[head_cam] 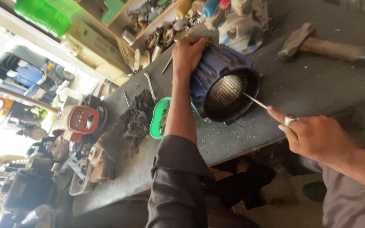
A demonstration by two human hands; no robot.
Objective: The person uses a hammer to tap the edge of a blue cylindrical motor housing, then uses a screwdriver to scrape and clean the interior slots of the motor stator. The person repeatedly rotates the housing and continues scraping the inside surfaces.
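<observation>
A blue finned motor housing (216, 67) lies on its side on the grey workbench (317, 84), its round open end facing me with pale slots inside. My left hand (187, 54) presses on the top of the housing. My right hand (313, 135), a ring on one finger, pinches a thin pale rod (254, 101) whose far tip reaches into the housing's opening.
A hammer (317, 44) lies at the bench's far right. A dark rag (127, 126), a green dish (159, 118), a wrench (150, 85) and several small parts sit to the left. Shelves with clutter stand beyond, and machines crowd the floor at left.
</observation>
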